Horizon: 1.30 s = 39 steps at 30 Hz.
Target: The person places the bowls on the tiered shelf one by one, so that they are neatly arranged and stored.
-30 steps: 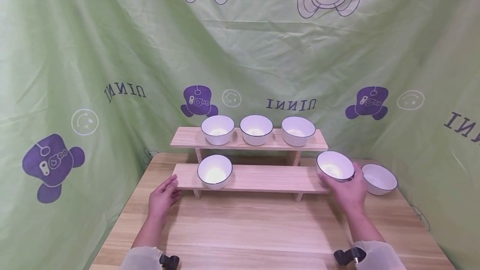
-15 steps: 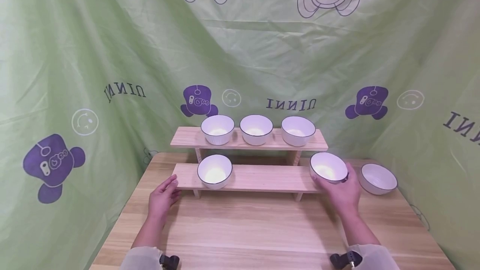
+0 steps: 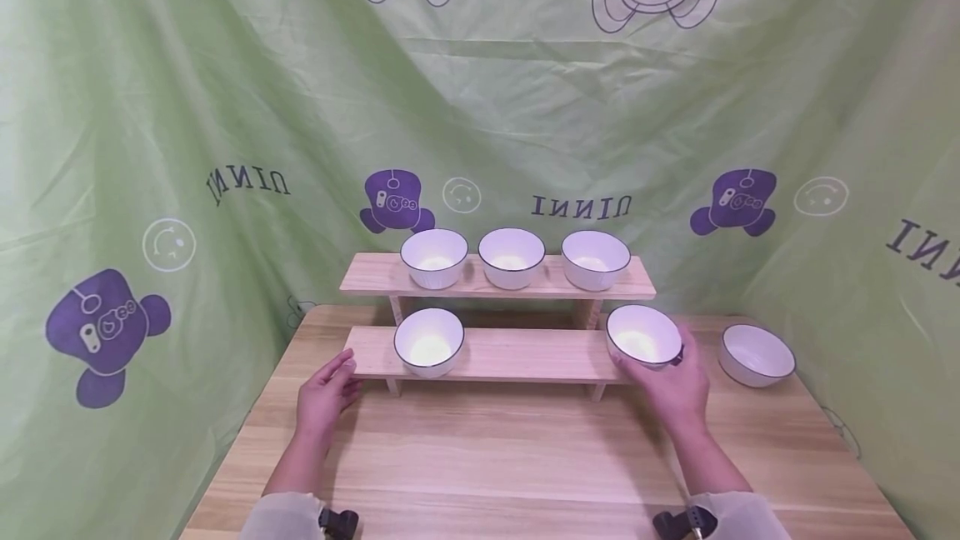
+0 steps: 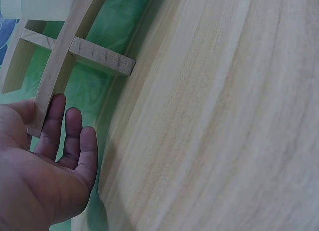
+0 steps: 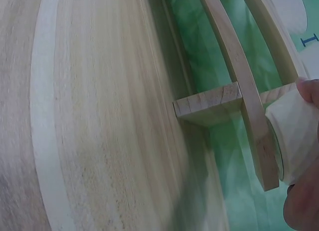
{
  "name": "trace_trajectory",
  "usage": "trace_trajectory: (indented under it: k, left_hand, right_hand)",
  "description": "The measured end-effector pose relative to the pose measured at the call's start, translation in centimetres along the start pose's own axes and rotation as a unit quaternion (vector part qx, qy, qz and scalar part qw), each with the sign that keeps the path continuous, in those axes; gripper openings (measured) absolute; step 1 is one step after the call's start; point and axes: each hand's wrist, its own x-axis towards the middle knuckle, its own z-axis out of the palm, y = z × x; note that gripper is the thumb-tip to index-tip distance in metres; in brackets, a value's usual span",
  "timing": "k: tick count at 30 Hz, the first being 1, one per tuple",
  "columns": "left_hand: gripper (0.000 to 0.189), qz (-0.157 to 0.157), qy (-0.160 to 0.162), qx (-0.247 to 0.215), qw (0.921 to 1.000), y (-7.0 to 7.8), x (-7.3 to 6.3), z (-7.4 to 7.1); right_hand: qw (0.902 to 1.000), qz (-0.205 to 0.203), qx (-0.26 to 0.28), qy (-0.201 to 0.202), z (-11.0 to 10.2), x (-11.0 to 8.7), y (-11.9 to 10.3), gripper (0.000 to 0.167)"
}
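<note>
My right hand [image 3: 678,386] grips a white dark-rimmed bowl [image 3: 643,335] over the right end of the two-tier wooden shelf's [image 3: 536,355] lower board. In the right wrist view the bowl's base [image 5: 291,136] is close beside the board, thumb and finger on either side. My left hand [image 3: 324,394] pinches the left end of that lower board; the left wrist view shows the thumb on one face and a finger [image 4: 52,126] on the other, with the remaining fingers loosely bent. Another white bowl [image 3: 429,343] stands toward the lower board's left end.
On the upper board [image 3: 367,275] stand three matching bowls, the middle bowl [image 3: 512,259] among them. A further bowl [image 3: 757,356] sits on the wooden table [image 3: 495,457] right of the shelf. A green printed cloth [image 3: 480,107] hangs behind and at both sides.
My right hand has carried the bowl leftward and slightly down, from beyond the lower board's right end to over it. My left hand has stayed at the board's left end.
</note>
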Motion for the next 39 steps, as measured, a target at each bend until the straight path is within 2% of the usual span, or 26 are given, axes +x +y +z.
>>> trace_trajectory:
  k: [12, 21, 28, 39]
  left_hand:
    - [0.055, -0.003, 0.0, -0.002, 1.0, 0.3, 0.0, 0.0]
    - [0.057, 0.001, -0.002, 0.008, 1.0, -0.1, 0.2, -0.1]
    - [0.055, 0.004, 0.001, 0.011, 0.9999, -0.4, -0.1, -0.3]
    - [0.053, -0.01, -0.01, 0.002, 0.9999, -0.7, 0.6, -0.5]
  right_hand:
    - [0.9995, -0.02, 0.025, -0.003, 1.1, -0.7, -0.7, 0.112]
    - [0.9994, -0.015, 0.028, -0.012, 1.7, -1.8, -1.3, 0.119]
    - [0.9988, -0.025, 0.04, -0.016, 2.2, -2.4, -1.6, 0.117]
    - [0.997, -0.029, 0.065, -0.03, 3.2, -2.7, -2.8, 0.118]
